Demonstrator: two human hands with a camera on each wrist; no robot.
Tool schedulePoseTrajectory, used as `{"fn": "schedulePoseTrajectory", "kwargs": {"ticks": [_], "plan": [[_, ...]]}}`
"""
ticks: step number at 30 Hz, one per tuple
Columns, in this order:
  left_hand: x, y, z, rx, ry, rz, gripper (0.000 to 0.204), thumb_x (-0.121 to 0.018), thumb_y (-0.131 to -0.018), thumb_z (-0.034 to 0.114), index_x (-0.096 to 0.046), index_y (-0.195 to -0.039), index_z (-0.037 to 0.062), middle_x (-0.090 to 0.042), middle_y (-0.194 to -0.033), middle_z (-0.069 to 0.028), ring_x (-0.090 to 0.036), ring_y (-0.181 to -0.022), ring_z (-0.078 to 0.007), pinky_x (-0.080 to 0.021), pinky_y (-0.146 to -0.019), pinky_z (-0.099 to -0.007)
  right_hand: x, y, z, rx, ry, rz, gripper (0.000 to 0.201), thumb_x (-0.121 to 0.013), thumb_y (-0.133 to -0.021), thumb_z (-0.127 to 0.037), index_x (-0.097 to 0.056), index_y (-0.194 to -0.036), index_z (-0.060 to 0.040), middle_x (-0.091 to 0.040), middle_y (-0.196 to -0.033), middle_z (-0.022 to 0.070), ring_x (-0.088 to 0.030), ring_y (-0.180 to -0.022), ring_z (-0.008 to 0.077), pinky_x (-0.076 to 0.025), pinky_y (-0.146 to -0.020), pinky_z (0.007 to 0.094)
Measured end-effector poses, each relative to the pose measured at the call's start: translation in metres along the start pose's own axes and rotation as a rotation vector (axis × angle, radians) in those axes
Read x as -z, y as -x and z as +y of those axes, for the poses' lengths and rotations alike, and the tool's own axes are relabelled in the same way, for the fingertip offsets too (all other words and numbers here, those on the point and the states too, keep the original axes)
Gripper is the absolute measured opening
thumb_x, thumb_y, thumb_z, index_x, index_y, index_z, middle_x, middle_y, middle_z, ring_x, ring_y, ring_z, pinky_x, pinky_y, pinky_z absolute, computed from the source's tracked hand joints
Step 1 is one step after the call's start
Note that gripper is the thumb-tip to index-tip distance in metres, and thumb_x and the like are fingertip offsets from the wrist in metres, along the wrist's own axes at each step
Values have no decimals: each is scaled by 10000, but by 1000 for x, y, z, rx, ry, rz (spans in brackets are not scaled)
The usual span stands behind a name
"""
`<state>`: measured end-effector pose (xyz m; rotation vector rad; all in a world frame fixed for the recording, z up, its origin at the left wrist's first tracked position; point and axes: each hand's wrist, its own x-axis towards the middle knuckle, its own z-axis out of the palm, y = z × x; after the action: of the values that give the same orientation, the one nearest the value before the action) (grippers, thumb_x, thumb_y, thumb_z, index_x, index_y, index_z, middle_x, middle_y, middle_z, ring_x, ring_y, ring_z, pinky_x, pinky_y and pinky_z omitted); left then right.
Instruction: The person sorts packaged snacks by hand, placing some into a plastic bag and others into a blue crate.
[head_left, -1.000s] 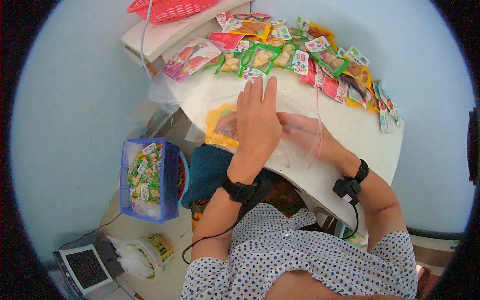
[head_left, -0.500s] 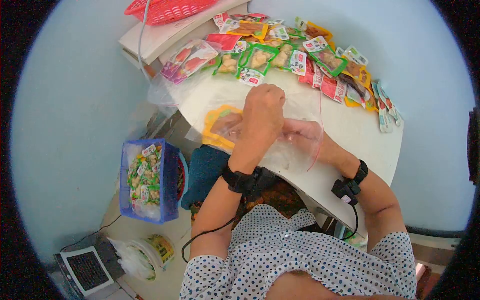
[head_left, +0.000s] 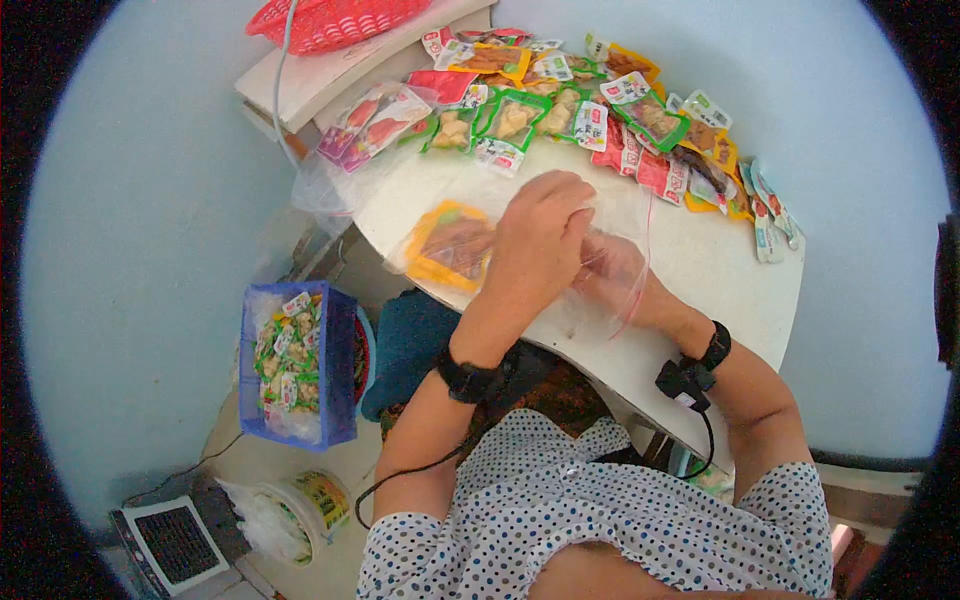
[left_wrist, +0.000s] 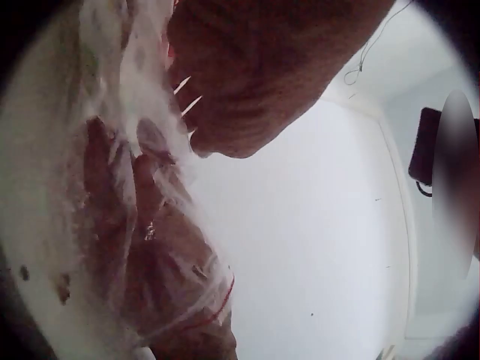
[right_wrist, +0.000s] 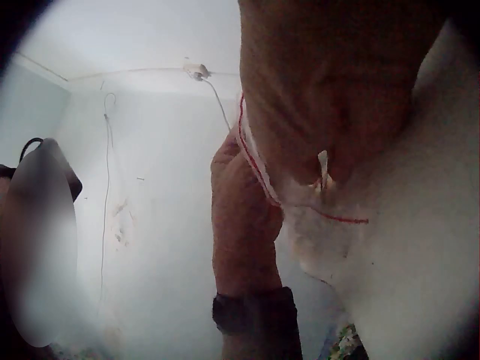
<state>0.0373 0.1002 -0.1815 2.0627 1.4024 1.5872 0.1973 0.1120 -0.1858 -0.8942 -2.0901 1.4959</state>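
Observation:
A clear zip bag (head_left: 640,225) with a red strip at its mouth lies over the front of the white table. In its left end, seen through the film, is a yellow-edged food packet (head_left: 425,262) with brown contents. My left hand (head_left: 540,245) is above the bag, fingers curled and gripping the film. My right hand (head_left: 612,275) reaches inside through the mouth, the red strip (right_wrist: 255,161) crossing near its wrist. Through the wrinkled film in the left wrist view, the right hand (left_wrist: 161,255) has bent fingers that pinch the plastic close to the left hand.
Several food packets (head_left: 510,118) lie in a curved row along the back of the white table (head_left: 720,310). A red basket (head_left: 340,25) sits at the back left. On the floor to the left stand a blue crate (head_left: 345,395) of packets and a bucket (head_left: 325,500).
My left hand has gone from flat, straight fingers to curled ones and shifted slightly right. The right hand's fingers have bent inside the bag. More of the yellow-edged packet shows.

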Motion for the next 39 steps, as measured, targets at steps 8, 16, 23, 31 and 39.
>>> {"fn": "schedulePoseTrajectory", "kwargs": {"ticks": [8, 16, 23, 31, 39], "plan": [[34, 42, 23, -62, -247, -8, 441, -653, -809, 147, -571, -1219, 8, -532, -1297, -211, -453, -1262, -404, -365, -1052, -465, -1, 0, 7, 286, 351, 258, 494, -673, -835, -186, -530, -1285, -43, -523, -1329, 202, -581, -1121, 320, -465, -954, 369], [15, 67, 22, -161, -365, -166, 606, -713, -739, 190, -509, -1288, 34, -472, -1353, -196, -392, -1314, -389, -296, -1059, -549, -1, 0, 15, 377, 564, 130, 459, -666, -818, -183, -535, -1242, -63, -559, -1242, 178, -509, -1165, 380, -397, -1012, 428], [15, 74, 22, -99, -411, -154, 580, -671, -782, 179, -507, -1325, 54, -444, -1401, -185, -377, -1329, -403, -260, -1092, -556, -8, -2, 7, 443, 490, 264, 326, -629, -832, -148, -569, -1140, -61, -605, -1096, 142, -558, -1016, 364, -448, -886, 435], [10, 75, 16, -94, -362, -90, 586, -664, -796, 197, -494, -1329, 23, -452, -1393, -192, -371, -1331, -412, -240, -1100, -560, 0, -6, 11, 517, 573, 96, 340, -609, -833, -140, -551, -1157, -56, -615, -1075, 141, -572, -1036, 358, -441, -916, 434], [10, 75, 14, -118, -365, -80, 576, -669, -797, 228, -509, -1313, 25, -458, -1389, -191, -380, -1323, -417, -246, -1094, -557, -7, -4, 24, 560, 587, 118, 417, -620, -809, -124, -521, -1211, -70, -553, -1206, 191, -511, -1128, 402, -402, -975, 477]]}}
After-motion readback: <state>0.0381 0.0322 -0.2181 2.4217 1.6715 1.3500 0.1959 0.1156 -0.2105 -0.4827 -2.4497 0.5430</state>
